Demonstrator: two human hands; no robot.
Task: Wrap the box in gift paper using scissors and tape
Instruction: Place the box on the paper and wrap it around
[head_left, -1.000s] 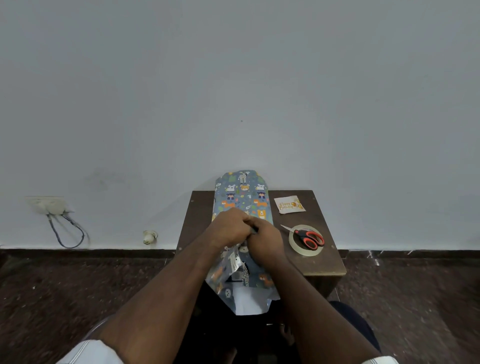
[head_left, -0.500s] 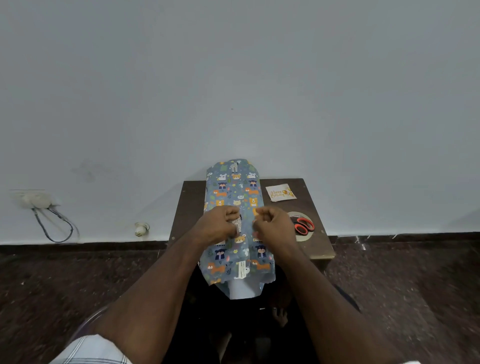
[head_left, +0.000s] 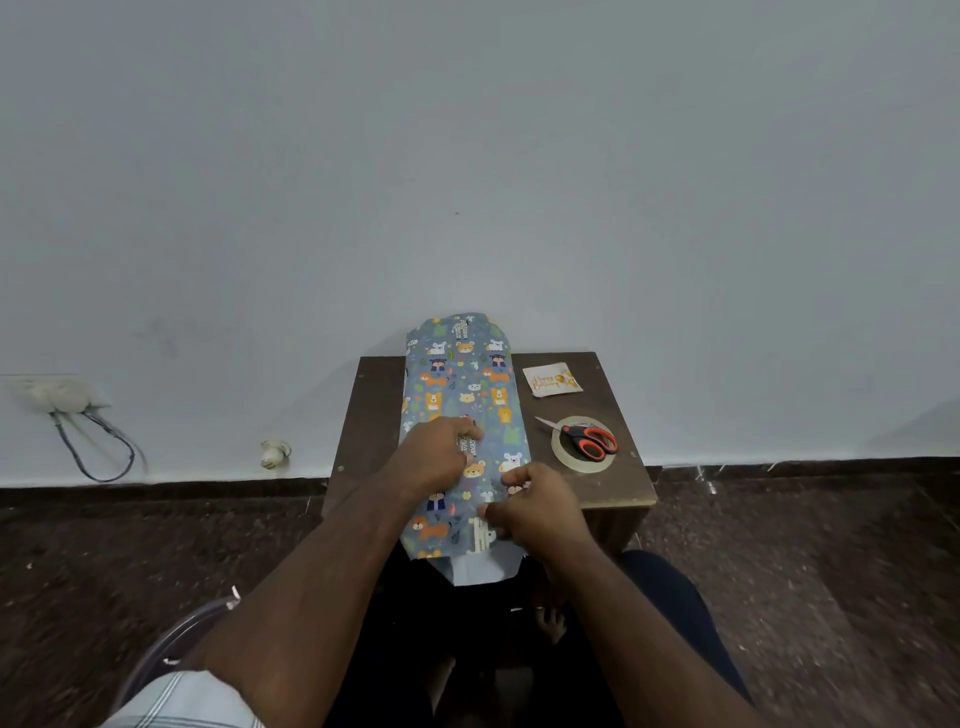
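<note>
The box is hidden inside blue animal-print gift paper (head_left: 462, 384), which lies lengthwise on a small brown table (head_left: 613, 483), its far end curling up against the wall. My left hand (head_left: 436, 460) holds the paper's overlapping seam at mid-length with bent fingers. My right hand (head_left: 537, 512) pinches the same seam closer to me, near the table's front edge. A white underside of paper (head_left: 475, 569) hangs over that edge. Red-handled scissors (head_left: 584, 439) lie on a roll of tape (head_left: 563, 457) to the right of the paper.
A small greeting card (head_left: 551, 381) lies at the table's back right. The wall stands right behind the table. A wall socket with a looped cable (head_left: 78, 415) is at the left. Dark speckled floor (head_left: 805, 571) surrounds the table; my legs are beneath it.
The paper flaps were brought together over the box and laid flat. My right hand has slid along the seam toward me while my left hand stayed at the middle.
</note>
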